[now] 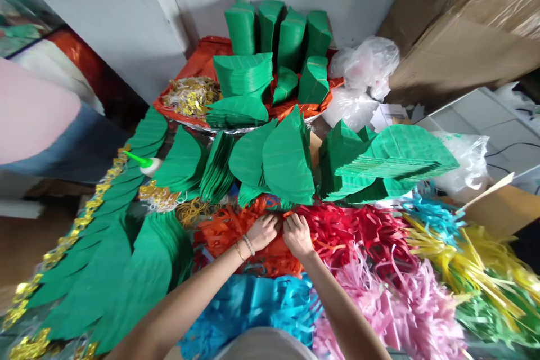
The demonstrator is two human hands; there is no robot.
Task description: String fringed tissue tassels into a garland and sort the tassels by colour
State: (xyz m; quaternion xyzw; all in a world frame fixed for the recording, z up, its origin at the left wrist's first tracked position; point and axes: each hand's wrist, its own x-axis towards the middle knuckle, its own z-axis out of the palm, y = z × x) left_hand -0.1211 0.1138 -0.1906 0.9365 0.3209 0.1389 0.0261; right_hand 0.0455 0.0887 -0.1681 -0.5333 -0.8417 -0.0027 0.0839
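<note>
Both hands meet over a pile of orange fringe strips in the middle of the table. My left hand, with bracelets at the wrist, has its fingers curled together; what is in them is hidden. Close beside it, my right hand pinches an orange strip between thumb and fingers. Just beyond the hands stand stacks of green leaf-shaped sheets. Red fringe strips lie to the right of my right hand, and blue fringe strips spread below my wrists.
Pink fringe and yellow fringe lie to the right. A gold sequin trim borders overlapping green leaves at left, near a white bottle with a green nozzle. Behind are a red-lined tray and cardboard boxes. Another person is at left.
</note>
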